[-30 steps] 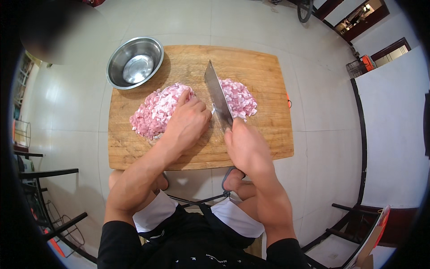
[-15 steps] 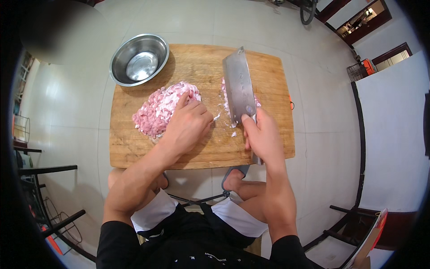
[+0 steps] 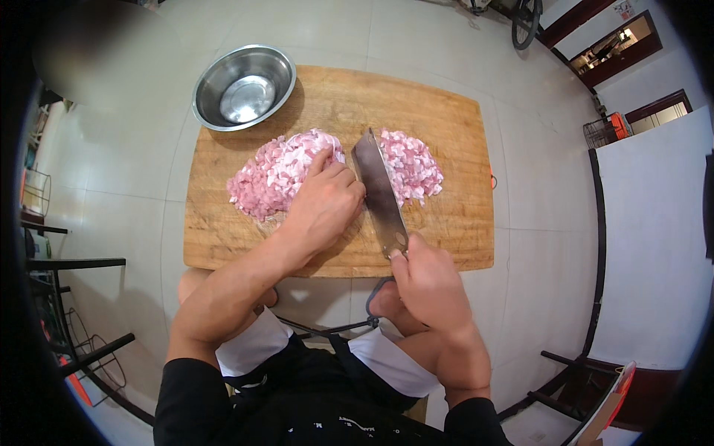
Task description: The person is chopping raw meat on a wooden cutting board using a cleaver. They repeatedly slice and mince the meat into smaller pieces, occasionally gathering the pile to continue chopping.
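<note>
A heap of pink and white chopped meat [image 3: 268,178] lies on the left half of a wooden cutting board [image 3: 454,238]. Curled over that heap's right end is my left hand [image 3: 323,204], its fingertips pressed on the meat. My right hand [image 3: 433,286] grips the handle of a wide steel cleaver [image 3: 381,193] near the board's front edge. The blade stands between the two portions of meat, just right of my left fingers. To its right, a smaller pile of chopped meat [image 3: 410,167] is spread on the board.
A steel bowl [image 3: 204,100] stands at the board's far left corner, with no food visible inside. Tiled floor [image 3: 543,267] surrounds the board. Dark metal frames [image 3: 82,264] stand at the left, and a white panel [image 3: 647,245] is at the right.
The cleaver has moved left and nearer to me, from above the right-hand pile to beside my left fingers, uncovering that pile. My left hand stays on the left heap.
</note>
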Tool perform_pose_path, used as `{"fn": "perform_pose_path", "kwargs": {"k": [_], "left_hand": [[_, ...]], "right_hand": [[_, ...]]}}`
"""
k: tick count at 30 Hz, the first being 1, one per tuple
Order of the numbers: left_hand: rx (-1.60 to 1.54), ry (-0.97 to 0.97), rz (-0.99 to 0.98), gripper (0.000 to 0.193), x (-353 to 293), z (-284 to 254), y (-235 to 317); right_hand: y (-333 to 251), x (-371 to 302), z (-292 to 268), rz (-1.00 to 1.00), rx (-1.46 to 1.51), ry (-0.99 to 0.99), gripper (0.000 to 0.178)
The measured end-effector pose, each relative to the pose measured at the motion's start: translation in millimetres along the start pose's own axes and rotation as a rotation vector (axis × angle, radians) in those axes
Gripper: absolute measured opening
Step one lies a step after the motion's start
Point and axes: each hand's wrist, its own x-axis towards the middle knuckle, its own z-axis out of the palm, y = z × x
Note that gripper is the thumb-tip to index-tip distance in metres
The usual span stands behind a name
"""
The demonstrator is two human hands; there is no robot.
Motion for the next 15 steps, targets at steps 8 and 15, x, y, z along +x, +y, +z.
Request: {"fn": "perform_pose_path", "kwargs": {"k": [8, 15], "left_hand": [[-0.126, -0.194, 0.177, 0.009, -4, -13, 11], [-0.08, -0.011, 0.077, 0.006, 3, -7, 0]], "right_hand": [[-2, 46, 14, 0.275, 0.166, -0.056, 0.029], [43, 70, 13, 0.65, 0.741, -0.103, 0.031]]}}
